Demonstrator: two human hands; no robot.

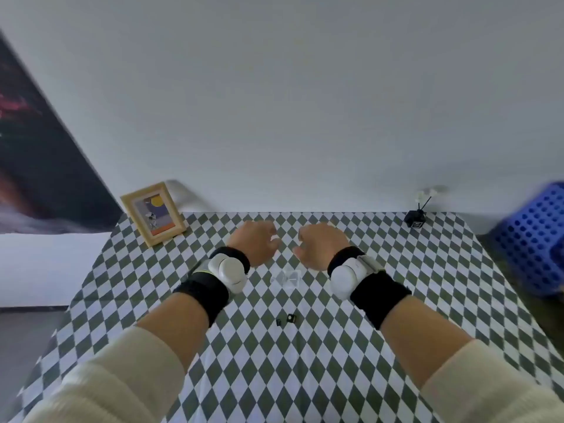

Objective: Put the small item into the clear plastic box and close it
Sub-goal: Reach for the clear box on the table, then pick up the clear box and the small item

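Head view: clear boxy plastic box [286,278]

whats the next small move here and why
Probably bring one hand back toward the body, likely the right hand, to pick up a small black item. Both hands hover loosely curled and empty beyond the clear plastic box, the left hand too, while two tiny black pieces lie untouched on the checkered cloth, nearer than the box.
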